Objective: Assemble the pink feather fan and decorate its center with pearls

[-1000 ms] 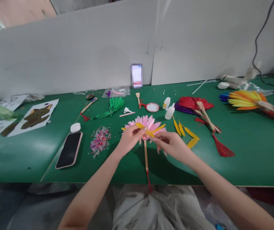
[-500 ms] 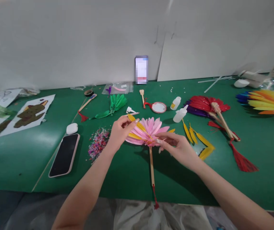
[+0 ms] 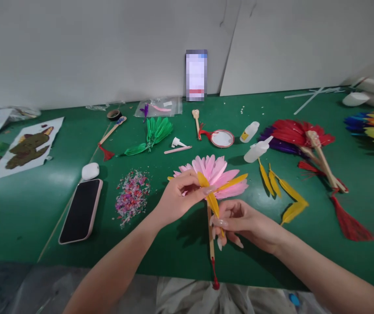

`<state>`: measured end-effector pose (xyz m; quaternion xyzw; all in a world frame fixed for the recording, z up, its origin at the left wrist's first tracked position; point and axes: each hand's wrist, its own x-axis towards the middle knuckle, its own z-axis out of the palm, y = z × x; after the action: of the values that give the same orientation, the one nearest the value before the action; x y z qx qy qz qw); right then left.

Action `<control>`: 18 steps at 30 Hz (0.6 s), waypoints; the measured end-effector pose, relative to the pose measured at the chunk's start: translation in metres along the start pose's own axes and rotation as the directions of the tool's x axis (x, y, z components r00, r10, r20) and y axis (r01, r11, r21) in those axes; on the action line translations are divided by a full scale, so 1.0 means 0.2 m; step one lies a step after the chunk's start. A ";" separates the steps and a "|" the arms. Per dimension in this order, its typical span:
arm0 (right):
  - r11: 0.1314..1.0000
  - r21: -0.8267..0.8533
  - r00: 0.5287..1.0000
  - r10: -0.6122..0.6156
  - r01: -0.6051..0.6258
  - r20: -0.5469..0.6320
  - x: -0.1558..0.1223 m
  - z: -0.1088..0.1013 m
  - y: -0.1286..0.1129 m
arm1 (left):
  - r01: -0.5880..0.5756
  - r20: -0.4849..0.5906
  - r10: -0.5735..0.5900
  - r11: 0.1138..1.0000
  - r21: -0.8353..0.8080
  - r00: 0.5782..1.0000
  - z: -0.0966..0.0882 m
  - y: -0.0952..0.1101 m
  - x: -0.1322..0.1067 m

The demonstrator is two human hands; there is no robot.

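Observation:
A pink feather fan [image 3: 217, 172] with a wooden handle and red tassel is held above the green table [image 3: 26, 209]. My left hand [image 3: 178, 198] pinches the fan head together with a yellow feather [image 3: 210, 197] that points down over the handle. My right hand [image 3: 239, 222] is closed round the wooden handle [image 3: 211, 244] and the lower end of that yellow feather. Another yellow feather [image 3: 234, 181] sticks out to the right over the pink ones.
Loose yellow feathers [image 3: 281, 187] lie to the right, beside two glue bottles [image 3: 255, 150] and a red feather fan [image 3: 300, 133]. A phone [image 3: 82, 209], white earbud case [image 3: 90, 171] and confetti pile [image 3: 132, 196] lie left. Green feathers [image 3: 154, 133] and a small round mirror [image 3: 221, 138] lie behind.
My right hand slid down from the fan head to the handle. The yellow feather under my left fingers swung from pointing up-left to pointing down. The camera tilted down.

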<state>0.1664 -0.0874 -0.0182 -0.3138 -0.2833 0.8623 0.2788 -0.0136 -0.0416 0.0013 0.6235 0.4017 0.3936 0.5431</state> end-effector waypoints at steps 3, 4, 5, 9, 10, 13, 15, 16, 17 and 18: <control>1.000 0.019 0.999 0.019 -0.020 0.037 -0.01 0.01 0.00 | 0.012 0.047 -0.012 1.000 -0.005 0.999 0.00 0.00 -0.01; 0.999 0.026 0.998 0.024 -0.025 0.051 -0.01 0.01 0.01 | 0.012 0.067 -0.011 1.000 -0.010 0.998 0.00 0.00 -0.01; 0.999 0.029 0.997 0.030 -0.032 0.066 -0.01 0.01 0.01 | 0.012 0.086 -0.011 1.000 -0.014 0.996 0.00 0.00 -0.01; 0.999 0.008 0.993 0.045 -0.046 0.107 -0.02 0.01 0.01 | 0.007 0.119 -0.005 1.000 -0.018 0.993 0.00 0.00 -0.01; 0.999 0.002 0.993 0.045 -0.046 0.106 -0.02 0.01 0.01 | 0.005 0.116 -0.002 1.000 -0.021 0.993 0.00 0.00 -0.01; 0.999 -0.025 0.995 0.046 -0.043 0.092 -0.02 0.02 0.00 | -0.001 0.111 0.004 1.000 -0.029 0.994 0.01 0.00 -0.01; 0.998 -0.047 0.995 0.049 -0.045 0.085 -0.03 0.02 0.00 | -0.006 0.115 0.010 0.999 -0.033 0.993 0.01 0.01 -0.01; 0.998 -0.055 0.996 0.048 -0.044 0.081 -0.03 0.03 0.00 | -0.009 0.116 0.013 0.999 -0.036 0.993 0.01 0.01 -0.01; 0.997 -0.061 0.996 0.043 -0.039 0.075 -0.02 0.03 0.00 | -0.011 0.114 0.016 0.999 -0.040 0.993 0.02 0.00 -0.01; 0.997 -0.065 0.997 0.035 -0.030 0.067 -0.02 0.03 0.00 | -0.013 0.106 0.018 0.999 -0.049 0.994 0.02 0.00 -0.01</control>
<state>0.1655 -0.0927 -0.0130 -0.2977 -0.3149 0.8674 0.2447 -0.0111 -0.0452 0.0011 0.6335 0.3575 0.3737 0.5756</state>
